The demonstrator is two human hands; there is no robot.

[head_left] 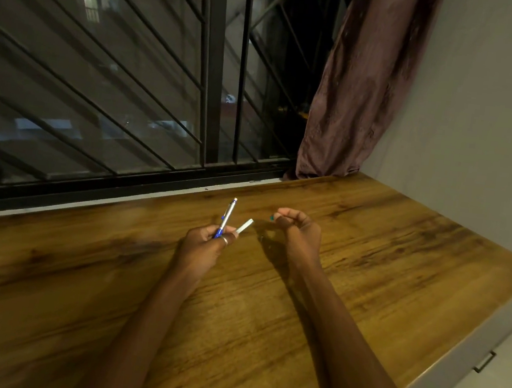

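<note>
Head view: the left hand (206,243) grips the lower end of a blue and silver pen (225,219) above the counter (371,240). The pen's long axis slants up and away toward the window (101,78). A short white piece (244,226), pinched in the same fingers, points at the right hand (299,228). That hand hovers just to the right, apart from both, with its fingertips curled together around a teal speck; whether it holds anything cannot be told. It is probably the nearer hand to work the pen's far end.

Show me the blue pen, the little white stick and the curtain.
blue pen (229,212): head view, on its silver barrel.
little white stick (245,225): head view, mid-length.
curtain (357,93): head view, middle folds.
</note>
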